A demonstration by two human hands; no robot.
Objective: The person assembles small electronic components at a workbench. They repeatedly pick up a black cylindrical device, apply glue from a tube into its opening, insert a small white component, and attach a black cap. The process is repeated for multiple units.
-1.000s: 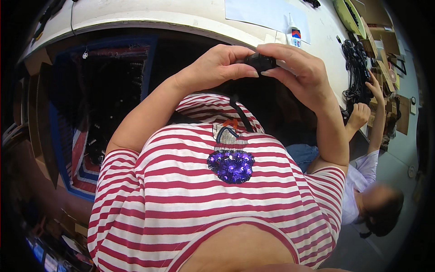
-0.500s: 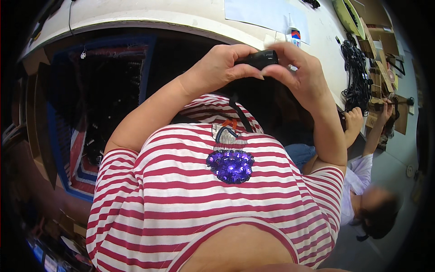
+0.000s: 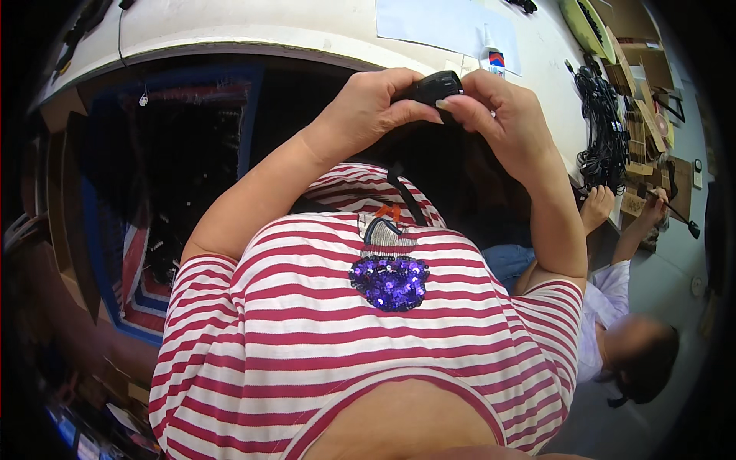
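Hands: While both are raised in front of the chest, the left hand [image 3: 366, 111] and the right hand [image 3: 502, 115] meet at 12 o'clock in the view, each grasping one end of the same small black object [image 3: 428, 87].
Black object: smooth, rounded and oblong, with a dull plastic sheen; it sits just below the curved tabletop edge, pinched between the left thumb and fingers and the right fingertips.
Strap: a narrow black strap [image 3: 404, 195] runs down from under the hands toward the chest; whether it joins the object I cannot tell.
Shirt: soft knit in red and white stripes [image 3: 322, 345], with a patch of glittering purple sequins [image 3: 389, 281] at the centre.
Tabletop: pale, matt, with a bowed edge [image 3: 253, 27]; a light blue sheet of paper [image 3: 448, 23] lies flat at 12 o'clock.
Bottle: a small white squeeze bottle [image 3: 492, 55] with a pointed nozzle and a blue and red label stands just beyond the right hand, at 1 o'clock.
Cables: a heap of glossy black cables [image 3: 602, 123] lies at 2 o'clock.
Boxes: brown cardboard boxes [image 3: 640, 115] with small labels sit beside the cables.
Other person: a person in a white sleeve [image 3: 606, 295] works at 3 o'clock, hands near the tabletop edge.
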